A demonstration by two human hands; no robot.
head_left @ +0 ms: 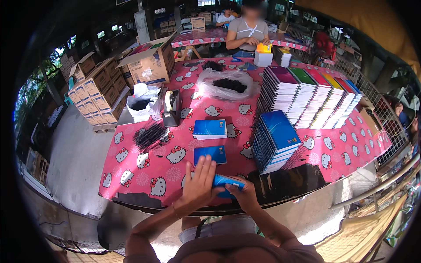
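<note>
Both hands meet at the near edge of the desk (131,175) over a small blue notebook (226,182). Left hand (199,182) lies flat across it with fingers spread, while right hand (243,195) pinches its lower right corner from below, so the book is clamped between the two, raised slightly off the pink patterned cloth.

Just beyond it lie a second blue notebook (210,154) and a short pile of the same (210,129). A tall blue spiral stack (274,140) stands to the right, with rows of coloured stacks (311,98) behind. Black spiral bindings (149,136) lie to the left.

Judging by this, one book is being handled or checked in hand. Next move likely calls for a firm two-handed hold and a free spot nearby.
</note>
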